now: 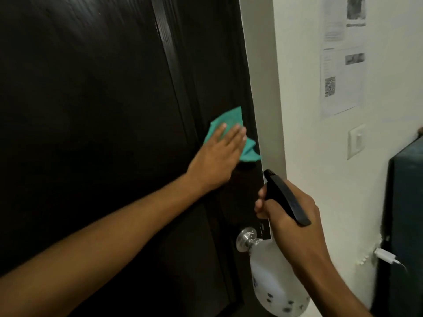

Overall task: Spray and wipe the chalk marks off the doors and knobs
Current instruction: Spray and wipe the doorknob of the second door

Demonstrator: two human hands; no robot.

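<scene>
My left hand [211,160] lies flat with straight fingers, pressing a crumpled teal cleaning cloth [229,124] against the dark brown wooden door [91,110], close to the door's right edge and above the knob. The cloth sticks out past my fingertips above and to the right. My right hand [290,216] is curled round the neck of a translucent white plastic spray bottle [274,284] with a black trigger head [283,195]; my fingers wrap the trigger, and the nozzle points up toward the door edge. The bottle's body hangs below my hand, in front of the door's edge. The round silver metal door knob [246,239] sits just left of the bottle, with faint white marks on it. To the right, printed paper notices [341,72] hang on the white wall [309,133] above a white light switch [356,140].
</scene>
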